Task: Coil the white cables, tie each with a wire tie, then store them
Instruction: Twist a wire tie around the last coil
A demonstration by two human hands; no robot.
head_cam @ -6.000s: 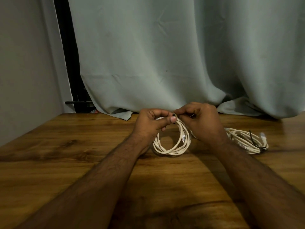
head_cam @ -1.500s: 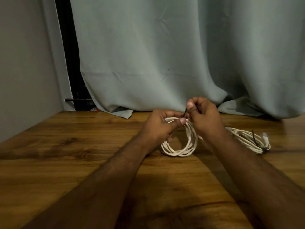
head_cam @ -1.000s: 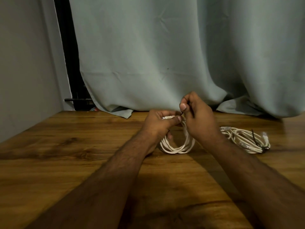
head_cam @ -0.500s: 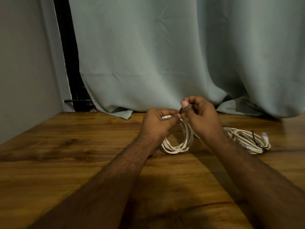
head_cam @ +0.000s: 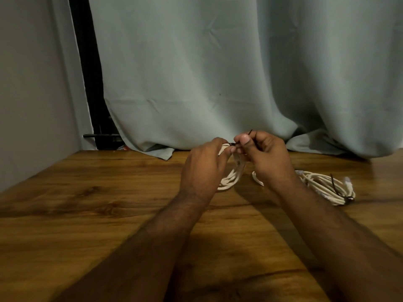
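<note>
No readable text, labels, brands or numbers anywhere in view.

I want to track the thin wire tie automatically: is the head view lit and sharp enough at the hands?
Head view: dim, warm light; forearms cast broad shadows on the table; the wire tie is a thin dark sliver against the curtain, slightly soft at the right hand; the coil stays bright; no glare.

The room is dim and warm-toned. My forearms throw broad, soft shadows over the wooden table [head_cam: 65, 214] near me. The pale curtain [head_cam: 218, 73] is evenly and flatly lit, without glare. Everything looks slightly soft and grainy, and the table's edge bows with wide-angle distortion.
</note>
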